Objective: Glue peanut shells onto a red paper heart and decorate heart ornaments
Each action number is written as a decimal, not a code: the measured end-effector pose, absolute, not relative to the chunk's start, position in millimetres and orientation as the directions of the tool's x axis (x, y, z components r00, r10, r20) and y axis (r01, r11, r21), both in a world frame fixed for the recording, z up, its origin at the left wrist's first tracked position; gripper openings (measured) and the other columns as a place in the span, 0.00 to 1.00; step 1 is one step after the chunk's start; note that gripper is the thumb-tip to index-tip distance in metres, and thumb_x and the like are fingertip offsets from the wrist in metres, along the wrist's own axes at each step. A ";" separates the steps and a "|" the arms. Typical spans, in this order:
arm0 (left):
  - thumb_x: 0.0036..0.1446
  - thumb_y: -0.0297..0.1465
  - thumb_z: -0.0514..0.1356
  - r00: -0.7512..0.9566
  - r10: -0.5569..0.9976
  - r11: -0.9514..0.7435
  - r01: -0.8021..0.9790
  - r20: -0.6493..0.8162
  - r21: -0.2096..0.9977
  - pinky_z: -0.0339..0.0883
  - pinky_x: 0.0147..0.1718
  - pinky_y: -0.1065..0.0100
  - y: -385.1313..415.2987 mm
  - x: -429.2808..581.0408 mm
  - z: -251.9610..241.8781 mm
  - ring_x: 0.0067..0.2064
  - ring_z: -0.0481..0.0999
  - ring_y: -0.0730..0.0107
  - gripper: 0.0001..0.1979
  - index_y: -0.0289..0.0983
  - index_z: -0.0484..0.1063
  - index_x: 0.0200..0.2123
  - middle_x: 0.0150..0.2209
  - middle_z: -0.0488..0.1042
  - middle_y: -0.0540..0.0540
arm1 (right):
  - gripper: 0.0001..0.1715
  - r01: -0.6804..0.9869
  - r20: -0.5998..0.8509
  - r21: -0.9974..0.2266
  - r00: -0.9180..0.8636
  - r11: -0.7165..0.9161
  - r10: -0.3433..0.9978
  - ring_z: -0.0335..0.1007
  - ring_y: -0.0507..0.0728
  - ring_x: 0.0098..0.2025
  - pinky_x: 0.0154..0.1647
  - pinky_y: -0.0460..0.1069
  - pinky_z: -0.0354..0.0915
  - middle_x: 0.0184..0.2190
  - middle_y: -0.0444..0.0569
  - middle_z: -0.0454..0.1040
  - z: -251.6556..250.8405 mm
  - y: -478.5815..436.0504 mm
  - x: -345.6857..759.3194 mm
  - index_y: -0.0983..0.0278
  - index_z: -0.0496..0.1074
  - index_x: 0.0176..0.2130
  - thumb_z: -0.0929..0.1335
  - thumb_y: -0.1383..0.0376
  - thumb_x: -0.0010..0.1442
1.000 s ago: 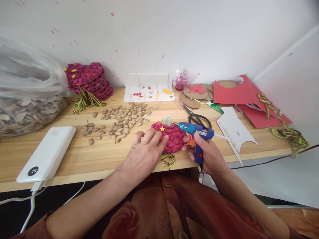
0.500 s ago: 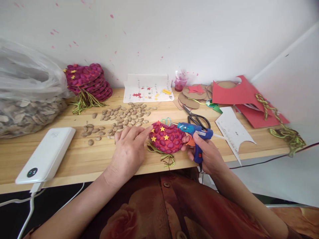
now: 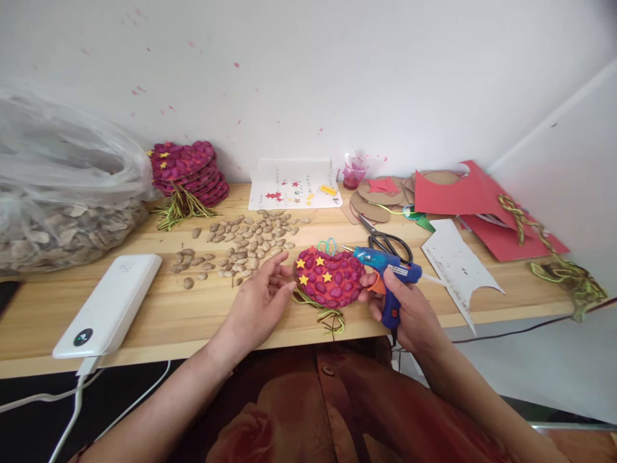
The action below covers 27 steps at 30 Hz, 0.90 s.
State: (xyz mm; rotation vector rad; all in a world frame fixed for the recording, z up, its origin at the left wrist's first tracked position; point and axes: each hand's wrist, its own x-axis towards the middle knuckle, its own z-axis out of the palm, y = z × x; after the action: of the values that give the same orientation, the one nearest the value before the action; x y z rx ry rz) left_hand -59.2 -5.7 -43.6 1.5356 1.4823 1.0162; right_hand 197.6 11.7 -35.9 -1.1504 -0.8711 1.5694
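In my right hand is a blue hot glue gun with an orange trigger and a white glue stick out of its back. Its nozzle points left, over the top right of a purple, peanut-covered craft piece. That piece carries yellow stars and a red star, a teal loop at the top and a green-brown yarn tassel below. My left hand is at the piece's left edge, thumb and fingers apart with nothing seen between them; whether the thumb touches the edge I cannot tell.
Loose peanuts lie behind my left hand. Black scissors rest behind the glue gun. Farther out are a stack of purple pieces, a paper with stars, red card, a white power bank and a bag of peanuts.
My left fingers have come back from the craft piece's upper left edge and spread from the thumb. The whole view has shifted slightly. My right hand keeps the glue gun over the piece.
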 end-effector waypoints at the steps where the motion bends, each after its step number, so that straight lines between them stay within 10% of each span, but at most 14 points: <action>1: 0.63 0.34 0.60 0.017 1.000 -0.005 0.346 -0.001 0.938 0.78 0.44 0.59 -5.2 -59.2 -44.5 0.43 0.81 0.64 0.27 0.34 0.63 0.64 0.45 0.78 0.41 | 0.24 -0.296 -0.258 -0.917 -0.071 -0.267 0.964 0.77 0.57 0.34 0.18 0.44 0.61 0.36 0.53 0.79 -35.5 11.6 197.1 0.63 0.75 0.33 0.76 0.46 0.55; 15: 0.49 0.28 0.68 0.046 0.991 0.122 0.080 -0.126 0.989 0.71 0.34 0.69 7.3 -36.8 -39.1 0.31 0.72 0.74 0.32 0.39 0.74 0.60 0.37 0.72 0.49 | 0.24 -0.356 -0.249 -0.910 0.055 -0.214 0.967 0.77 0.58 0.35 0.17 0.45 0.66 0.39 0.50 0.77 -36.8 11.2 195.2 0.60 0.78 0.39 0.78 0.47 0.50; 27: 0.50 0.26 0.67 0.058 0.989 0.142 -0.068 -0.138 0.988 0.72 0.30 0.68 11.2 -9.1 -44.8 0.30 0.74 0.72 0.42 0.39 0.59 0.68 0.40 0.75 0.47 | 0.20 -0.363 -0.278 -0.899 0.042 -0.245 0.960 0.75 0.59 0.35 0.18 0.46 0.67 0.39 0.50 0.75 -41.1 12.8 198.3 0.60 0.79 0.35 0.78 0.49 0.50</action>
State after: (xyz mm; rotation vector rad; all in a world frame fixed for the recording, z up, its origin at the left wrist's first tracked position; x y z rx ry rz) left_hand -9.1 11.2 -44.8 1.0785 1.1810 1.1007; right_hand 198.3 12.8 -41.1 -1.1612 -0.7300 1.4799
